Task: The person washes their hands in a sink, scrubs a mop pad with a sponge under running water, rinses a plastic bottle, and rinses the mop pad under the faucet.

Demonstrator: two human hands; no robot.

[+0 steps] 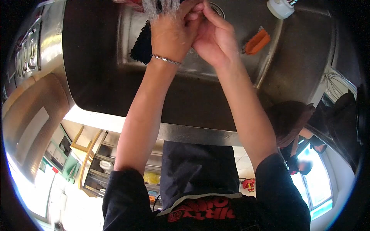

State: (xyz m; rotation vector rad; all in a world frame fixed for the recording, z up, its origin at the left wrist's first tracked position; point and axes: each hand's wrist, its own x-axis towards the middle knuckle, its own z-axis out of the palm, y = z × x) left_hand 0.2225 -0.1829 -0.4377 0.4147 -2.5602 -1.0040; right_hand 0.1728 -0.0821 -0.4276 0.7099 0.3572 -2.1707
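Observation:
My left hand (171, 34), with a braided bracelet at the wrist, is back-up in the sink (204, 100) under running water (162, 7). Its fingers are mostly hidden by the water and the upper frame edge. My right hand (216, 40) is turned palm-up and pressed against its thumb side, with fingers curled around it. No tool shows in either hand. A dark, ragged-edged cloth (142, 46) lies just left of my left hand. To the right of my right hand, an orange scrub brush (258, 42) rests on the sink bottom.
The drain (216, 10) is partly hidden behind my right hand. A white round fitting (280, 8) stands at upper right, and a wire whisk (336, 85) beyond the right rim. Dark fabric (289, 117) hangs over the right edge. Another person (303, 166) is in the background.

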